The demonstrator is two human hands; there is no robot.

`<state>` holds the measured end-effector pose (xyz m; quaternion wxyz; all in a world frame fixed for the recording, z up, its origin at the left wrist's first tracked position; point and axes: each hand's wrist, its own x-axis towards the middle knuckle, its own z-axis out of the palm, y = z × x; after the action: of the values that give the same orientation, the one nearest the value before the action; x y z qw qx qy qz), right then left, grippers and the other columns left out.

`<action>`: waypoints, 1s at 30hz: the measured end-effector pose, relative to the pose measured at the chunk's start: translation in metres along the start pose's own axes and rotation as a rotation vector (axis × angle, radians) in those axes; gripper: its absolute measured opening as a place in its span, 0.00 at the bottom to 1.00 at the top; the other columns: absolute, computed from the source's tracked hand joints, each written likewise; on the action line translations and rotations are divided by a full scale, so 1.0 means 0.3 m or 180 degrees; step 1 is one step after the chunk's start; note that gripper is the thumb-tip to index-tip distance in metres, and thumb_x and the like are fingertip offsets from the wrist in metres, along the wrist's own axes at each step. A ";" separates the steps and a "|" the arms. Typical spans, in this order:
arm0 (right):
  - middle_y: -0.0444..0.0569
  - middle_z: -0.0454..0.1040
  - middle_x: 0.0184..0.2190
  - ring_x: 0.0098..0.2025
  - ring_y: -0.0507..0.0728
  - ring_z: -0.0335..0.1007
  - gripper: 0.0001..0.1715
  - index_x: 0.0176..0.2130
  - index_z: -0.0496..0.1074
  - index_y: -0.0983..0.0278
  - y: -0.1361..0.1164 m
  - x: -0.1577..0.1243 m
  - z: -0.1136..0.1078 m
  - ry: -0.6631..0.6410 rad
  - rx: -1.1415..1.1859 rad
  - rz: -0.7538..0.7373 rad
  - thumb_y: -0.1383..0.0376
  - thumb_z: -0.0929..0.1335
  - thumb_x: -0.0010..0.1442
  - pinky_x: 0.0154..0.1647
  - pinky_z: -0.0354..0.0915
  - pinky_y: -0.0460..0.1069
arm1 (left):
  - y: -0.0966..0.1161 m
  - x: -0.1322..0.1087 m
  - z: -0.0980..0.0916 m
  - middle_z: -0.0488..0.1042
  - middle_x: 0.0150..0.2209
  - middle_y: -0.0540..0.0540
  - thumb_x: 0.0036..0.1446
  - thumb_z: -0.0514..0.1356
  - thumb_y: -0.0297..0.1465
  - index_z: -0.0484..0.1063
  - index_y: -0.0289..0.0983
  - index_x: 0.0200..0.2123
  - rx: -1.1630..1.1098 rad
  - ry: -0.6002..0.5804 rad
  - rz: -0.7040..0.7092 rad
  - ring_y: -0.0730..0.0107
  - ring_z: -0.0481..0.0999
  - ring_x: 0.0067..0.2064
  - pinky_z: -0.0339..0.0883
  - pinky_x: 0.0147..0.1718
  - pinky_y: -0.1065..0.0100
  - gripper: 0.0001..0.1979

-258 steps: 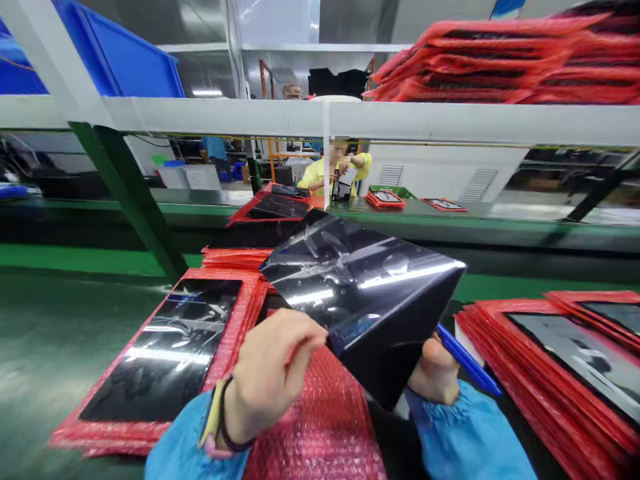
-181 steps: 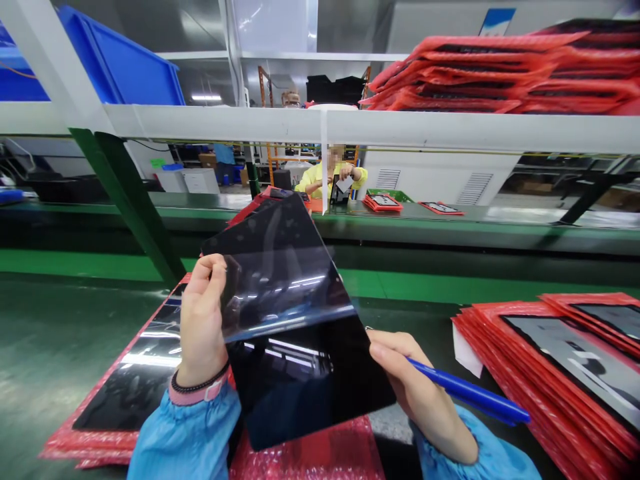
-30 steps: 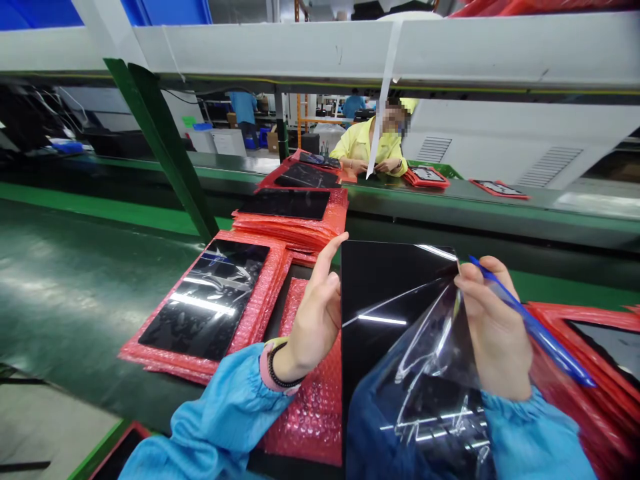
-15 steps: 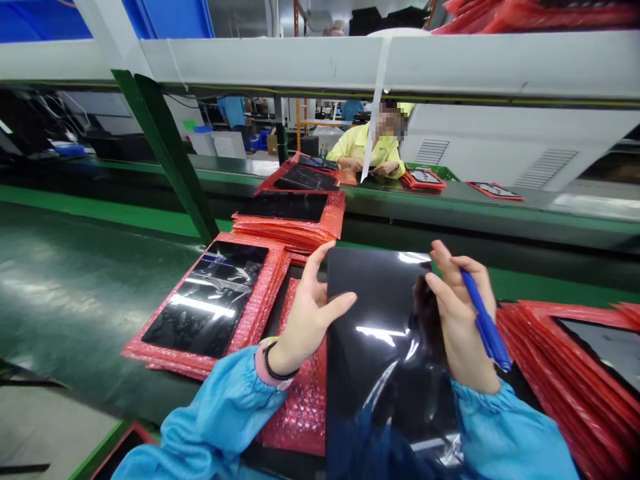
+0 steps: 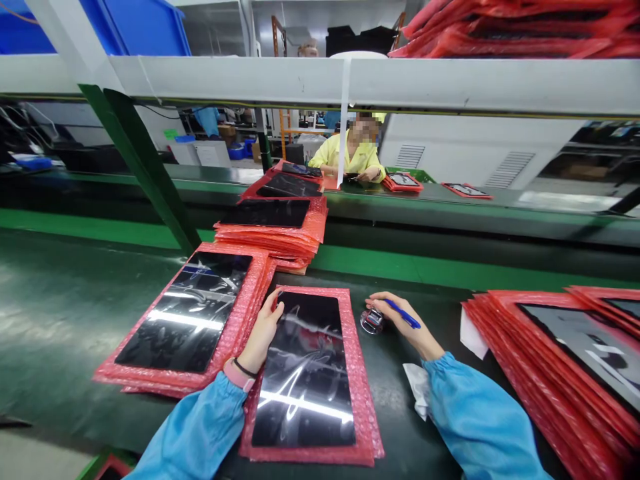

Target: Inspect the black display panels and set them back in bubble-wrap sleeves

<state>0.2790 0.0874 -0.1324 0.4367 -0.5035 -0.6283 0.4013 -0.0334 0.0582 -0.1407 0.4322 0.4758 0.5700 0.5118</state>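
Wrap (image 5: 361, 393) now carries the screen (image 5: 307, 363), so left hand (image 5: 263, 335) rests open at its ten o'clock, right hand (image 5: 403, 327) gripping pen (image 5: 404, 314).

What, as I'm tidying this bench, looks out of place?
A crumpled white scrap lies loose on the bench by the right sleeve, looking like litter. The panel at the left hand shows crease-like glare; I can't confirm damage.

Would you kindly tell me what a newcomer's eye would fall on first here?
Probably the glossy black rectangular panel on red bubble wrap, front centre, the left hand at its upper left edge. Next, perhaps, the slim blue pen in the right hand, then the layered red bubble-wrap stack at far right.
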 end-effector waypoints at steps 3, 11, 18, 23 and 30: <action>0.54 0.83 0.36 0.40 0.64 0.80 0.19 0.37 0.76 0.62 0.002 0.000 0.000 0.0030 -0.0176 -0.0036 0.50 0.70 0.54 0.42 0.73 0.55 | -0.041 0.018 0.008 0.60 0.65 0.39 0.59 0.53 0.34 0.64 0.36 0.59 0.0112 0.0000 0.0002 0.58 0.55 0.68 0.44 0.66 0.58 0.25; 0.59 0.80 0.44 0.45 0.67 0.78 0.21 0.45 0.73 0.65 -0.002 -0.050 0.016 0.0798 -0.0746 -0.0381 0.52 0.66 0.60 0.48 0.71 0.60 | -0.003 -0.063 0.014 0.41 0.71 0.43 0.58 0.56 0.38 0.50 0.36 0.66 0.0550 0.0098 0.0456 0.64 0.39 0.71 0.30 0.68 0.61 0.36; 0.50 0.82 0.41 0.41 0.58 0.81 0.11 0.45 0.74 0.60 -0.080 -0.258 0.129 0.0392 -0.1128 -0.1162 0.63 0.66 0.63 0.44 0.73 0.47 | -0.032 -0.232 -0.120 0.56 0.65 0.25 0.49 0.59 0.42 0.53 0.25 0.64 0.0481 -0.0244 -0.0387 0.46 0.57 0.66 0.51 0.63 0.50 0.43; 0.45 0.81 0.29 0.26 0.52 0.80 0.10 0.42 0.72 0.62 -0.090 -0.338 0.222 -0.0010 -0.1266 -0.1587 0.71 0.64 0.63 0.29 0.72 0.41 | -0.016 -0.286 -0.183 0.66 0.58 0.29 0.42 0.65 0.39 0.59 0.30 0.59 0.0015 -0.0346 -0.1138 0.50 0.69 0.57 0.59 0.58 0.56 0.42; 0.53 0.83 0.38 0.36 0.57 0.82 0.14 0.44 0.73 0.62 -0.065 -0.354 0.240 -0.0122 -0.1338 -0.2267 0.73 0.64 0.60 0.38 0.76 0.47 | 0.066 -0.239 -0.178 0.74 0.30 0.47 0.34 0.69 0.31 0.72 0.34 0.33 -0.0632 -0.0689 -0.1727 0.65 0.74 0.36 0.63 0.41 0.65 0.18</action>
<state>0.2167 -0.0249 -0.1507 0.4242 -0.3252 -0.8396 0.0972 -0.0714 -0.0211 -0.1151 0.6557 0.3134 0.5740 0.3773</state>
